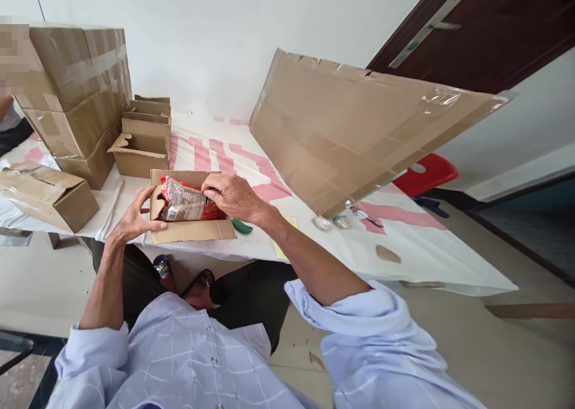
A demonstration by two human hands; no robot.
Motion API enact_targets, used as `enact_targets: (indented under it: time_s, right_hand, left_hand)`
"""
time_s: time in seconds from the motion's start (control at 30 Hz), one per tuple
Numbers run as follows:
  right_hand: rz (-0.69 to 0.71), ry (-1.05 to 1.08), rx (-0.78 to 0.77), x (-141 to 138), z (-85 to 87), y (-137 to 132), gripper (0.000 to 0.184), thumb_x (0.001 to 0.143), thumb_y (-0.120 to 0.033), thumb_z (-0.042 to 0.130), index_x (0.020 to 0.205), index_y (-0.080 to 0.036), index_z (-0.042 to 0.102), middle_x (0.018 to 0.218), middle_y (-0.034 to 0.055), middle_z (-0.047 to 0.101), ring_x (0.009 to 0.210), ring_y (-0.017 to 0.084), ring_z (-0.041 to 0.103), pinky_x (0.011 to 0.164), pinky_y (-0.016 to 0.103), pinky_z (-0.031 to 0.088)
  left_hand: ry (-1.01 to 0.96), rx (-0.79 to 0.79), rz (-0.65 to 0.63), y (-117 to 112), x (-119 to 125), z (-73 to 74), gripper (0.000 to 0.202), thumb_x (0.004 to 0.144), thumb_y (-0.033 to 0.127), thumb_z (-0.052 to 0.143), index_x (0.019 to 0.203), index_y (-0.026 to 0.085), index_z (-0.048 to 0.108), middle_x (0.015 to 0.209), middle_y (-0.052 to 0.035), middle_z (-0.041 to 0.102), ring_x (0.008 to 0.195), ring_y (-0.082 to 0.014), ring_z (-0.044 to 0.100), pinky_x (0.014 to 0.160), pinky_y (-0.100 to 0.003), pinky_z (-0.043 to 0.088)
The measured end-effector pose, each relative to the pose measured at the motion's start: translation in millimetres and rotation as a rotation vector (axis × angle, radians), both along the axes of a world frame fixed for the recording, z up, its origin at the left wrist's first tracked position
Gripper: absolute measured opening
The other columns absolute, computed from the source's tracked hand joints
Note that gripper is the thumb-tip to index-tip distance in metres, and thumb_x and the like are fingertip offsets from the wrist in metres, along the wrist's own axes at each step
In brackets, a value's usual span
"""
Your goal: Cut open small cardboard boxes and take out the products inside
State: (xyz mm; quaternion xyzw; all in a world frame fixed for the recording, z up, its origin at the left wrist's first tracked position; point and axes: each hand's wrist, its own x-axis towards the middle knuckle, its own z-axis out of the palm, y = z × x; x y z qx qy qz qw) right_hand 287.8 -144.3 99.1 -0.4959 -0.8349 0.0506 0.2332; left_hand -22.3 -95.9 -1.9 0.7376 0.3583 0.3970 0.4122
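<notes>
A small open cardboard box (193,232) lies at the table's near edge, its long front flap folded out toward me. Inside it rests a red and white printed plastic packet (184,202). My left hand (135,218) grips the left end of the box, thumb along the front flap and fingers behind the end. With bent fingers, my right hand (233,194) pinches the packet's upper right part; the fingertips are partly hidden. Just right of the box, a green object (242,226) lies partly under the right forearm.
Stacked taped cartons (85,79) and a closed box (49,193) stand left, beside open small boxes (141,151). A large cardboard sheet (341,127) leans at the right. Tape rolls (321,223) lie below it, and a red stool (426,174) stands behind. Part of a person shows far left.
</notes>
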Motion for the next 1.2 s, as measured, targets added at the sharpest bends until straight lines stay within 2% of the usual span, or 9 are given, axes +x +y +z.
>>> enact_targets:
  time_s: [0.17, 0.37, 0.5, 0.6, 0.77, 0.93, 1.07, 1.13, 1.2]
  right_hand:
    - [-0.004, 0.219, 0.12, 19, 11.6, 16, 0.02, 0.097, -0.018, 0.056, 0.091, -0.02, 0.075, 0.091, 0.005, 0.077, 0.083, 0.021, 0.066, 0.079, 0.033, 0.046]
    - [0.021, 0.336, 0.258, 22, 18.2, 22, 0.017, 0.099, -0.02, 0.058, 0.093, -0.022, 0.074, 0.091, 0.0049, 0.076, 0.083, 0.021, 0.064, 0.08, 0.033, 0.048]
    - [0.038, 0.369, 0.329, 13, 24.5, 21, 0.019, 0.104, -0.023, 0.055, 0.093, -0.022, 0.071, 0.089, 0.0047, 0.072, 0.082, 0.022, 0.063, 0.08, 0.034, 0.049]
    - [0.039, 0.342, 0.391, 9, 31.5, 18, 0.021, 0.106, -0.024, 0.053, 0.094, -0.022, 0.071, 0.09, 0.0051, 0.071, 0.085, 0.023, 0.063, 0.084, 0.035, 0.049]
    - [-0.022, 0.215, 0.428, 6, 36.8, 17, 0.024, 0.106, -0.022, 0.051, 0.096, -0.023, 0.072, 0.096, 0.0076, 0.074, 0.095, 0.026, 0.064, 0.095, 0.039, 0.048]
    - [-0.013, 0.164, 0.398, 0, 31.2, 17, 0.025, 0.107, -0.021, 0.049, 0.098, -0.023, 0.072, 0.101, 0.0099, 0.074, 0.102, 0.028, 0.064, 0.1, 0.043, 0.049]
    - [-0.093, 0.443, 0.477, 7, 18.6, 17, 0.021, 0.106, -0.037, 0.06, 0.117, -0.023, 0.071, 0.129, 0.0149, 0.071, 0.128, 0.034, 0.062, 0.114, 0.052, 0.05]
    - [-0.174, 0.662, 0.428, 13, 10.0, 17, 0.043, 0.101, -0.053, 0.069, 0.133, -0.023, 0.066, 0.145, 0.0172, 0.066, 0.139, 0.035, 0.059, 0.118, 0.055, 0.05]
    - [-0.164, 0.889, 0.234, 18, 2.3, 16, 0.065, 0.094, -0.068, 0.075, 0.14, -0.024, 0.063, 0.149, 0.0175, 0.067, 0.139, 0.035, 0.062, 0.115, 0.054, 0.055]
  left_hand:
    - [0.098, -0.036, 0.061, 19, 1, 13.2, 0.111, 0.067, 0.064, 0.097, 0.163, 0.028, 0.054, 0.171, -0.0184, 0.043, 0.159, -0.0487, 0.044, 0.117, -0.061, 0.055]
    - [-0.005, 0.204, 0.196, 9, 7, 48.3, 0.089, 0.074, 0.062, 0.09, 0.152, 0.028, 0.066, 0.17, -0.0148, 0.051, 0.157, -0.0435, 0.05, 0.12, -0.058, 0.053]
    - [-0.23, 0.096, 0.106, -10, 19, 83.7, 0.086, 0.072, 0.059, 0.094, 0.146, 0.022, 0.072, 0.148, -0.0162, 0.074, 0.143, -0.0446, 0.065, 0.114, -0.054, 0.058]
    - [-0.364, -0.038, 0.001, -18, 22, 99.7, 0.085, 0.069, 0.053, 0.096, 0.144, 0.018, 0.075, 0.137, -0.0168, 0.08, 0.134, -0.0443, 0.072, 0.108, -0.053, 0.062]
    - [-0.473, -0.193, -0.141, -18, 24, 104.2, 0.083, 0.073, 0.062, 0.092, 0.14, 0.015, 0.078, 0.132, -0.0205, 0.082, 0.124, -0.0448, 0.078, 0.097, -0.051, 0.067]
    - [-0.417, -0.183, -0.069, -18, 54, 100.3, 0.073, 0.059, 0.044, 0.109, 0.12, 0.016, 0.082, 0.117, -0.0149, 0.087, 0.114, -0.0377, 0.082, 0.1, -0.047, 0.067]
    - [-0.514, -0.179, -0.037, -15, 65, 96.7, 0.067, 0.062, 0.043, 0.108, 0.118, 0.017, 0.081, 0.112, -0.0124, 0.087, 0.112, -0.0356, 0.083, 0.101, -0.048, 0.068]
    - [-0.55, -0.162, -0.039, -13, 64, 97.0, 0.065, 0.065, 0.043, 0.106, 0.119, 0.018, 0.081, 0.115, -0.012, 0.087, 0.114, -0.0354, 0.083, 0.102, -0.049, 0.068]
    - [-0.584, -0.137, -0.048, -11, 63, 99.2, 0.064, 0.065, 0.043, 0.105, 0.119, 0.019, 0.081, 0.118, -0.0121, 0.087, 0.115, -0.0358, 0.082, 0.102, -0.048, 0.068]
